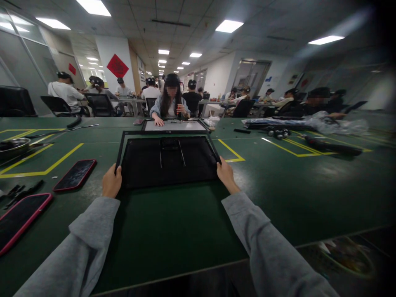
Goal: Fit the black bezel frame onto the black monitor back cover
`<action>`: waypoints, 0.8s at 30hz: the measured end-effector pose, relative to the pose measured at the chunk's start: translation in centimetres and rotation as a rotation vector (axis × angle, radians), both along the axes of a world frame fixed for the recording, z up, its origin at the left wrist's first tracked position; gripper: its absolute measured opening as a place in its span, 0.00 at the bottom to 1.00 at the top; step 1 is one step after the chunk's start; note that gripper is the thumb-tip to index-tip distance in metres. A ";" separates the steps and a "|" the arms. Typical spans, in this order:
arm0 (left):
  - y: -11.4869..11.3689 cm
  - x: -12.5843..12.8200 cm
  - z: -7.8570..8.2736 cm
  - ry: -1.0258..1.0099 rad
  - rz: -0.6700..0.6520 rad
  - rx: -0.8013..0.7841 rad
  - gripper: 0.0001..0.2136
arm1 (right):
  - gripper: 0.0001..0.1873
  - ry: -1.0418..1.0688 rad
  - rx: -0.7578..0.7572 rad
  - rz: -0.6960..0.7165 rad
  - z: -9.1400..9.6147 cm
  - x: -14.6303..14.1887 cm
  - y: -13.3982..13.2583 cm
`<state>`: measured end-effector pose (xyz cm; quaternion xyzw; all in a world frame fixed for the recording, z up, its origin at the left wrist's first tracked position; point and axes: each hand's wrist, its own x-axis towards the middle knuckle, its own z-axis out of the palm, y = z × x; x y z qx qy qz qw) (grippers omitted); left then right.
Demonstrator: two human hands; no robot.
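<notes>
A thin black monitor bezel [145, 133] is held up in front of me, tilted, by its two side edges. My left hand [111, 181] is closed on its left side, and my right hand [227, 175] grips the right side. Through the bezel's opening shows a black monitor back cover [142, 163] with two thin light strips near its middle. Whether the bezel touches that cover along the lower edge I cannot tell.
Two red-edged phones [76, 175] [23, 220] lie to the left on the green table [173, 231]. Opposite, a co-worker [170, 101] rests a hand on a pale panel [182, 125]. Plastic-wrapped items [287, 123] and a black tool [332, 146] lie right; a metal bowl [14, 147] stands left.
</notes>
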<state>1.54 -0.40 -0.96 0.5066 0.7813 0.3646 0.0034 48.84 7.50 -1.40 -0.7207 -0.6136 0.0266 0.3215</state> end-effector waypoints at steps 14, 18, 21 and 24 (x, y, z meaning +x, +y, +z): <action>0.3 -0.5 -0.2 -0.067 -0.018 0.005 0.27 | 0.25 0.078 0.096 0.028 -0.1 0.3 0.0; 0.6 -0.9 -0.2 -0.068 -0.036 -0.015 0.27 | 0.25 0.071 0.077 0.025 -0.2 0.3 0.1; 0.9 -1.1 -0.4 -0.059 -0.070 -0.056 0.27 | 0.25 0.063 0.058 0.018 -0.4 0.5 0.2; 1.2 -1.2 -0.8 -0.030 -0.086 -0.063 0.26 | 0.25 0.066 0.052 0.024 -0.5 0.7 0.4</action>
